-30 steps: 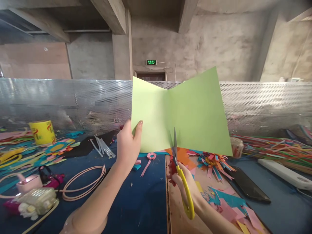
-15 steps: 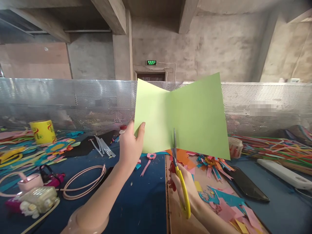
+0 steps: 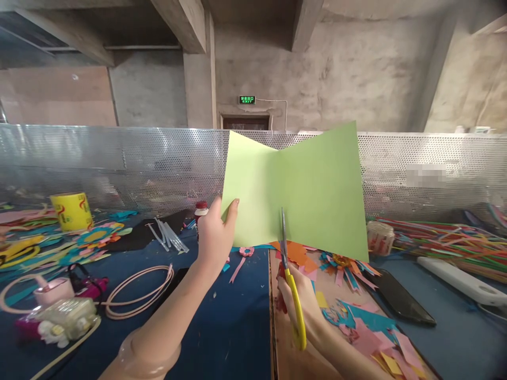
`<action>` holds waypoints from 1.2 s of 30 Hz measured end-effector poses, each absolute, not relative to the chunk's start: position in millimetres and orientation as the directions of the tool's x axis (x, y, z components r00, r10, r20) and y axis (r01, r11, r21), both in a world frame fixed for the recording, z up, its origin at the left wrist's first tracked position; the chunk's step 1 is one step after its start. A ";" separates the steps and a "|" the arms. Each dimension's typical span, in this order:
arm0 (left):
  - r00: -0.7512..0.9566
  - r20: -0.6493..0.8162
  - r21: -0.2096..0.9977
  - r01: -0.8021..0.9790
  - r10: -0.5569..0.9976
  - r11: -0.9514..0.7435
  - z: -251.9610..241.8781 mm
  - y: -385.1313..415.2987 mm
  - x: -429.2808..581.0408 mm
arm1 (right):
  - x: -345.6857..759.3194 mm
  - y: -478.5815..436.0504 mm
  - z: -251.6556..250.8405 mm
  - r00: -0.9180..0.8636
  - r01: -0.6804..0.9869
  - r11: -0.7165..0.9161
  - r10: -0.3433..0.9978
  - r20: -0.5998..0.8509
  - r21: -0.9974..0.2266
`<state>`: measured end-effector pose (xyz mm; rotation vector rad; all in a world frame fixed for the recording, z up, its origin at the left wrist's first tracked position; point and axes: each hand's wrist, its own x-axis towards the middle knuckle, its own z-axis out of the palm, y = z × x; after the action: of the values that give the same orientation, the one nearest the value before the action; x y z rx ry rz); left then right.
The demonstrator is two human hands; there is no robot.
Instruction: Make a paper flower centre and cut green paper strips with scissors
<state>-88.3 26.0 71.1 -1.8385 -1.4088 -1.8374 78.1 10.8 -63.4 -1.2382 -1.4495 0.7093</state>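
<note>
While your left hand (image 3: 216,229) pinches the sheet (image 3: 320,190) upright above the table (image 3: 237,316), your right hand (image 3: 303,295) grips the scissors (image 3: 291,281) at the sheet's lower edge (cutting, apparently); the next snip likely calls for a taut sheet.

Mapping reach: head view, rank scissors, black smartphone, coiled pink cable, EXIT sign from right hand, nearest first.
1. Scissors: held in the right hand
2. Black smartphone: to its right
3. Coiled pink cable: left side
4. EXIT sign: ahead, in the background
</note>
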 end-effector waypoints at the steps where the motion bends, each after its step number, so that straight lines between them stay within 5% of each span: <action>1: -0.215 0.855 0.472 0.700 0.472 -0.536 70.9 25.9 -88.1 | 78.1 10.1 -62.7 0.084 0.315 0.289 0.940 0.330 -0.904; 27: -0.207 0.863 0.463 0.689 0.461 -0.557 67.6 29.2 -87.0 | 78.1 16.2 -69.7 0.137 0.290 0.316 0.920 0.366 -0.903; 36: -0.204 0.866 0.457 0.691 0.457 -0.559 66.6 29.9 -87.1 | 71.3 14.5 -69.2 0.140 0.209 0.172 0.969 0.204 -0.963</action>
<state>-87.1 29.9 66.6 -1.8507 -1.3646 -1.8533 71.3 14.5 -69.2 -1.2768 -1.3121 0.8504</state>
